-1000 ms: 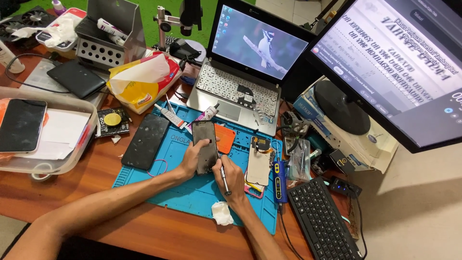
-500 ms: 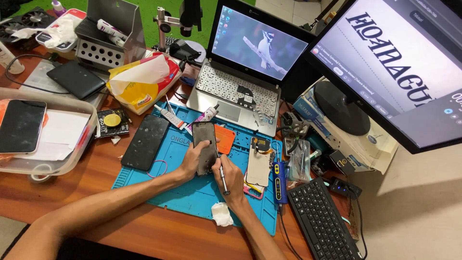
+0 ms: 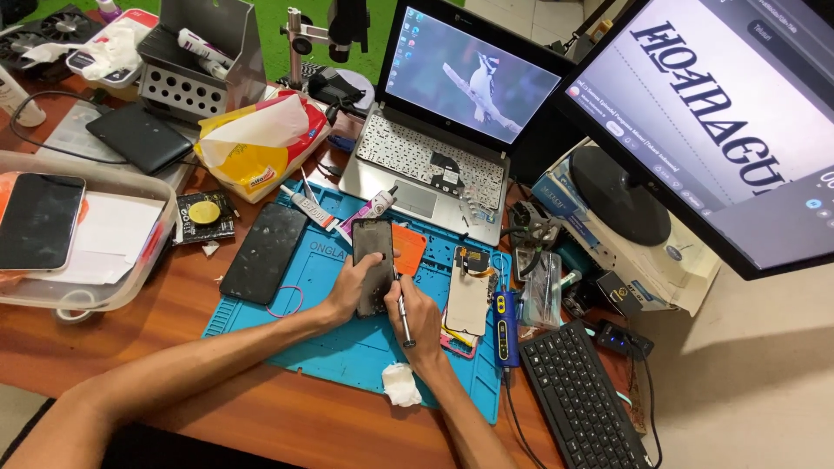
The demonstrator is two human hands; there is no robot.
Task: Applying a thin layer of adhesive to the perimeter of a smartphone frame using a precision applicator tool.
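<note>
From the head view, looking down on a crowded wooden tabletop [image 3: 287,417]: the left hand [image 3: 356,287] is clamped around the lower part of a dark phone [image 3: 372,252] that lies on the blue work mat [image 3: 347,347], near the middle of the tabletop, with the thumb across the phone's right edge. Just to its right, the right hand [image 3: 417,317] is closed around a slim metal-tipped tool [image 3: 402,308], holding it like a pen; the tool's tip sits right at the phone's right edge. An orange card [image 3: 408,247] lies on the mat touching the phone's right side, and a second dark phone [image 3: 263,252] lies on the mat's left edge, well clear of the hands. A crumpled white wipe [image 3: 400,384] lies on the mat's near edge just below the right hand. A yellow and red tissue pack [image 3: 256,143] with a white tissue sticking up sits towards the far edge, left of the open laptop [image 3: 443,113]. A white tube [image 3: 369,211] with pink print lies at the mat's far edge, above the held phone. A clear plastic tray [image 3: 130,260] at the tabletop's left edge holds a black phone [image 3: 39,221] and white paper. A small square black board [image 3: 206,215] with a yellow disc sits between the tray and the mat.
</note>
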